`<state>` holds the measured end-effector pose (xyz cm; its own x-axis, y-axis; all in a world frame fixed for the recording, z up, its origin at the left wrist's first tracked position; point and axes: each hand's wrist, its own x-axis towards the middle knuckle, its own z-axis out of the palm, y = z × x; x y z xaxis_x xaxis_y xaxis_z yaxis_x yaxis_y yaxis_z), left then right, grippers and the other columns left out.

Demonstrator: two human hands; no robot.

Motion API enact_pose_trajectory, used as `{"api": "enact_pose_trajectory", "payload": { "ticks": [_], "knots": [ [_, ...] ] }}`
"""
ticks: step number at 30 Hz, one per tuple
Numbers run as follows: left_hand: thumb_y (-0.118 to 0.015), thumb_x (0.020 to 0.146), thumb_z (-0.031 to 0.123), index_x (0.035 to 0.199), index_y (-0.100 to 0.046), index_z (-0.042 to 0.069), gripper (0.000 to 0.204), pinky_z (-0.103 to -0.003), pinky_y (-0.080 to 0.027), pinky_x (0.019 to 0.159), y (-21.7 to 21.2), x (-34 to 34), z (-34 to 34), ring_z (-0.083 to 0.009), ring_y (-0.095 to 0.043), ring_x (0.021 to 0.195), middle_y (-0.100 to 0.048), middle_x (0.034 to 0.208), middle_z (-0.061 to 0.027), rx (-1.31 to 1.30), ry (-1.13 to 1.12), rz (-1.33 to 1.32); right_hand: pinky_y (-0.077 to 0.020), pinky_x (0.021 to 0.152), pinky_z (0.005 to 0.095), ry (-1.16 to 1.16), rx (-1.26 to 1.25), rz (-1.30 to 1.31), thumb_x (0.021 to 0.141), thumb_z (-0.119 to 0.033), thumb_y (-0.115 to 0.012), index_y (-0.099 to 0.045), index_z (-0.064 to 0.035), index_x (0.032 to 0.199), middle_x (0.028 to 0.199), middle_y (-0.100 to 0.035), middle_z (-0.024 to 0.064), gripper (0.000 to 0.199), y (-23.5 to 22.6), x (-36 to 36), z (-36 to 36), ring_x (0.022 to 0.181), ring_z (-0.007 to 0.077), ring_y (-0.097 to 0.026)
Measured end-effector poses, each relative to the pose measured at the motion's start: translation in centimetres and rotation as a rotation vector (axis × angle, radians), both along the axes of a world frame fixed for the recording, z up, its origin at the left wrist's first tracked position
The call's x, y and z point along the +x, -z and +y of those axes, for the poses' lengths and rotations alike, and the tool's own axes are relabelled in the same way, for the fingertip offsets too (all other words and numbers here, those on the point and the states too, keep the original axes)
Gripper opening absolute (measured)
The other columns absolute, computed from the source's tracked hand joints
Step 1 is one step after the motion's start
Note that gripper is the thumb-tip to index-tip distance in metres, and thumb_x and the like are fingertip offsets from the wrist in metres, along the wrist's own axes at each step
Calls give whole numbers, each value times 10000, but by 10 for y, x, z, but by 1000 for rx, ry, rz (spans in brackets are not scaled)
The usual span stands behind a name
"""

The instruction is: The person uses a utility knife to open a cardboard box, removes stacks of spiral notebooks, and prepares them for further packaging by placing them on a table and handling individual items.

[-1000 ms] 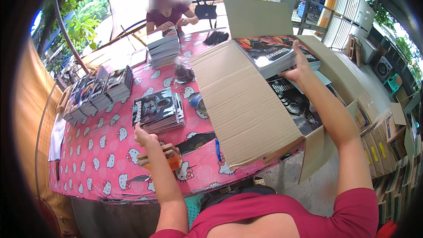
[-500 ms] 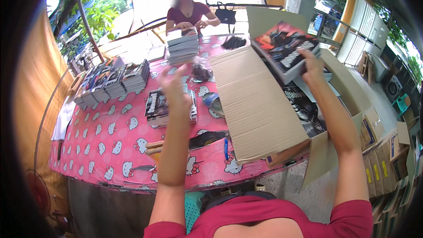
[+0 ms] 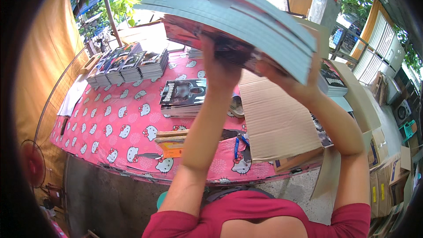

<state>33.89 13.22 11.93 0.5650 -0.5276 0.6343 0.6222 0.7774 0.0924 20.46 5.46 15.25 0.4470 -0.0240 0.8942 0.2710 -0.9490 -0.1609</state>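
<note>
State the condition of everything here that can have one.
Held books: closed, raised, tilted
Left hand: holding them
Right hand: holding them
Cardboard box: open, boxed books inside
Middle stack: closed, lying flat
Left-side stacks: closed, side by side
Tablecloth: spread out

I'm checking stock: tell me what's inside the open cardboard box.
The box shows stacked softcover books and part of a dark illustrated cover. The right forearm and held books hide much else; anything underneath is covered.
</note>
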Motion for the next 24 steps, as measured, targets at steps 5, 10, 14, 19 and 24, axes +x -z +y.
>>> {"api": "enact_pose_trajectory", "payload": {
  "ticks": [5,10,14,19,24],
  "knots": [
    [-594,823,365,1101,-544,103,385,-390,-483,813,23,107,37,-226,-574,938,-593,1050,-69,176,-235,-64,-372,906,302,-502,472,266,538,-326,-855,-345,7,1196,1140,-477,82,897,5,51,26,1053,176,-482],
    [-676,779,241,1062,-552,36,372,-423,-513,785,36,197,84,-233,-615,844,-626,938,-104,708,-128,-114,-483,814,337,-635,1163,672,664,-620,-657,-375,73,1147,1005,-528,157,890,24,130,12,942,213,-567],
    [-725,717,172,1150,-479,-33,538,-313,-528,691,15,227,91,-197,-620,819,-607,967,-122,1276,-163,-677,-474,809,374,-741,1415,964,760,-577,-577,-456,-27,1148,1051,-550,113,684,80,182,46,952,252,-569],
    [-815,565,295,1342,-301,-10,980,-323,-398,921,13,262,48,-237,-466,1135,-415,1300,-212,1795,-261,-1598,-403,898,407,-846,2008,929,814,-480,-576,-531,-84,1059,1066,-565,109,468,150,230,96,968,267,-551],
    [-839,554,275,1338,-322,38,969,-325,-377,932,77,335,-13,-191,-462,1084,-513,1193,-130,1558,186,-1793,-445,780,398,-633,2015,1034,821,-411,-589,-546,-64,998,893,-569,90,391,172,244,112,784,250,-549]
  ]
}}
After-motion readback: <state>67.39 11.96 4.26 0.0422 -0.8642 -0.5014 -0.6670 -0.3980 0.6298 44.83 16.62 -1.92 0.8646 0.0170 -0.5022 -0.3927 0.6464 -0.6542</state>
